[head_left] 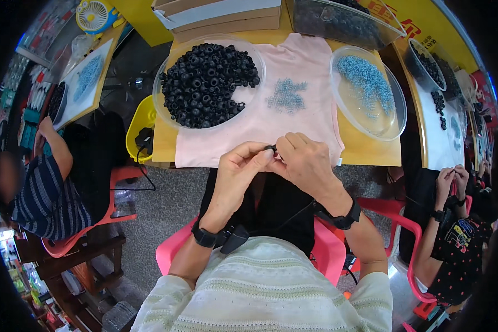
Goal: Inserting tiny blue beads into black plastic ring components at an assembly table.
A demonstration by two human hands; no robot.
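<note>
In front of my body, at the near edge of the table, my left hand (239,170) pinches a small black plastic part (270,148) between thumb and fingers. My right hand (305,164) is closed against the same spot; its fingertips meet the part, and anything else between them is hidden. Beyond my hands a pink cloth (310,61), shaped like a shirt, covers the tabletop. On it sits a round clear tray (242,118) with many black ring-like parts (205,83). A loose pile of tiny bluish pieces (286,95), perhaps small springs, lies at the middle of the cloth.
A second clear tray (371,124) at right holds more bluish pieces (365,77). Behind stand a cardboard box (221,19) and a clear bin (337,22) of black parts. A yellow basket (135,133) is left of the table. People sit at tables on both sides.
</note>
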